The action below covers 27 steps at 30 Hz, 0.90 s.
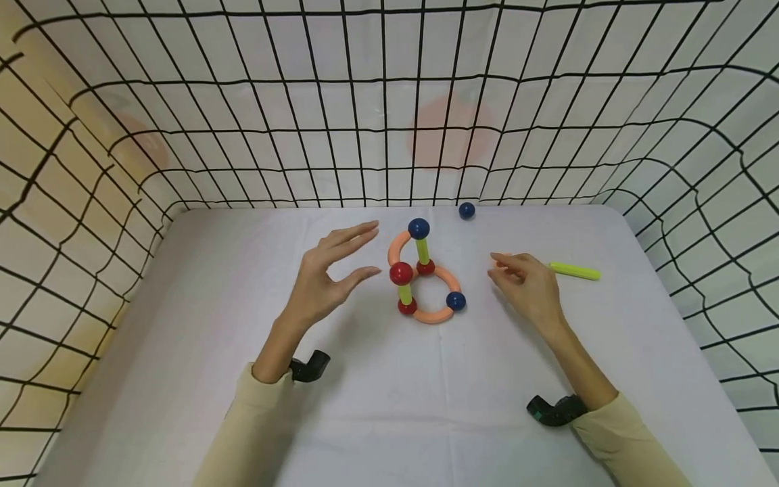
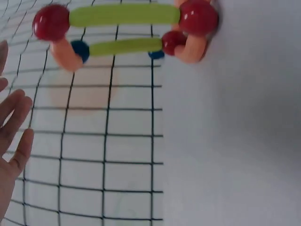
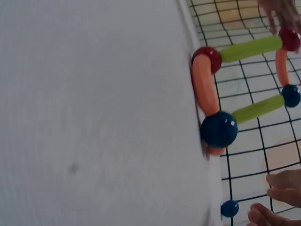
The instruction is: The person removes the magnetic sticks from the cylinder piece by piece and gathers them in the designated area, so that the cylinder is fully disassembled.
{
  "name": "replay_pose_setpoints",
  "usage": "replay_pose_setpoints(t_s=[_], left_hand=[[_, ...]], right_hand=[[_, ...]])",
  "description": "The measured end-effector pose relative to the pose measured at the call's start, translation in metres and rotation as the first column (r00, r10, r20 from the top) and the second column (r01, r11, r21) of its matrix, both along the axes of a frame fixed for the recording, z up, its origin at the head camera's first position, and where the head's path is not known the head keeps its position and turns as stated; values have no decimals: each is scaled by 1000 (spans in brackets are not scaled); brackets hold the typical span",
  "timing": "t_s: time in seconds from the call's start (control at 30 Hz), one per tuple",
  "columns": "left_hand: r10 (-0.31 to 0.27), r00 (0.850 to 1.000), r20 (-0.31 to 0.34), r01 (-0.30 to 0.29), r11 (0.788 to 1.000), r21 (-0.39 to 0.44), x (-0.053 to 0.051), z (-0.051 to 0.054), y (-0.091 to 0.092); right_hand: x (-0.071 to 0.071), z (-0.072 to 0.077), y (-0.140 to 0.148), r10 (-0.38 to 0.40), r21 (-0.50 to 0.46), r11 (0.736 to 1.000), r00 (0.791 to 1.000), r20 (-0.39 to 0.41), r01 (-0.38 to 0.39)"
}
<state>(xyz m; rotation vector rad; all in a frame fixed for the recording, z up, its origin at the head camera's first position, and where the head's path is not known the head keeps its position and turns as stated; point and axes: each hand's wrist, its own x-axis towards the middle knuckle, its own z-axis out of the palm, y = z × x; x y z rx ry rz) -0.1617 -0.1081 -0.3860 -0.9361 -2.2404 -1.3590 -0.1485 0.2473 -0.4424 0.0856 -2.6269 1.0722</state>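
A structure of balls and sticks stands mid-table: two upright yellow-green sticks (image 1: 422,251) join lower red balls (image 1: 407,306) to an upper red ball (image 1: 401,273) and an upper blue ball (image 1: 418,228). Orange curved sticks (image 1: 433,316) form a ring at its base with a blue ball (image 1: 456,301), and another arches between the tops. Left of it, apart from it, my left hand (image 1: 322,277) has thumb and fingers spread, holding nothing. To the right, my right hand (image 1: 528,287) pinches a small orange curved stick (image 1: 500,261), mostly hidden by the fingers.
A loose yellow-green stick (image 1: 575,271) lies right of my right hand. One blue ball (image 1: 466,210) sits at the table's back edge. Black wire grid (image 1: 341,101) rises behind and along both sides of the white-covered table (image 1: 389,433).
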Motion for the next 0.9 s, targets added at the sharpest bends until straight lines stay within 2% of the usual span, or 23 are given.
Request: replay_pose_setpoints(t_s=[0.07, 0.1, 0.17, 0.27, 0.33, 0.43, 0.53, 0.67, 0.83, 0.9], left_hand=[[49, 994, 97, -50, 999, 5, -6, -6, -9], [70, 985, 156, -70, 998, -5, -9, -10, -12], [94, 957, 274, -83, 995, -50, -16, -20, -16], [79, 912, 403, -22, 989, -144, -25, -36, -14], [52, 891, 451, 37, 982, -188, -31, -44, -7], [20, 877, 480, 107, 966, -235, -37, -51, 7], [-7, 865, 502, 156, 954, -256, -44, -57, 19], [-57, 856, 515, 219, 940, -261, -50, -64, 30], [-82, 863, 499, 265, 913, -309, -53, -67, 36], [-84, 871, 484, 272, 903, -333, -54, -67, 37]], right_hand=[[2, 2, -4, 83, -42, 996, 996, 39, -81], [3, 2, -6, 119, -60, 992, 990, 73, -115], [5, 3, -10, 171, -75, 984, 975, 144, -162], [8, 1, -15, 225, -70, 974, 948, 225, -214], [9, -1, -17, 255, -74, 967, 934, 250, -245], [11, -4, -22, 292, -86, 957, 922, 256, -279], [12, -7, -26, 303, -88, 953, 919, 253, -289], [13, -10, -30, 299, -80, 954, 915, 270, -288], [14, -8, -32, 295, -52, 955, 910, 291, -293], [14, -8, -32, 292, -45, 955, 910, 294, -292]])
